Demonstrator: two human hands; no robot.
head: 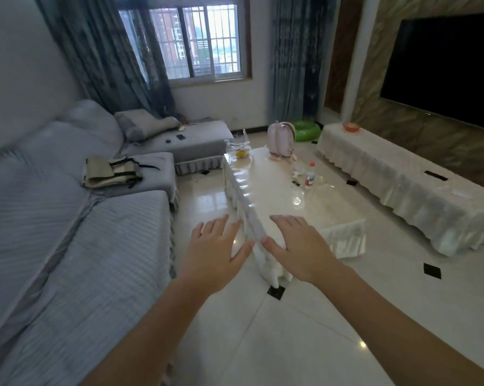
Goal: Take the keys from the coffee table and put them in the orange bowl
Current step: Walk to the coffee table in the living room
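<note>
A: At the far left we have the grey sofa [76, 232], with a folded beige and black bag [107, 171] lying on one of its seats.

B: Moving right, we hold our left hand [215, 252] out over the floor, fingers spread and nothing in it.

A: Just beside it is our right hand [299, 246], also spread flat and empty, above the near end of the coffee table [265, 190].

B: Along that table we see a clear bag with something yellow inside [239, 150] at the far left corner, and a pale pink backpack [281, 139] standing upright at the far end.

A: The keys [296, 183] look to us like the small dark item on the tabletop just left of the red-capped bottle [309, 176]; they are too small for us to make out clearly, and lie well apart from both hands.

B: Behind the backpack we catch a green inflatable ring [307, 130] on the floor.

A: Further right, the orange bowl [350, 127] sits on the far end of the cloth-covered TV cabinet [402, 174], beneath the dark television [444, 71].
</note>
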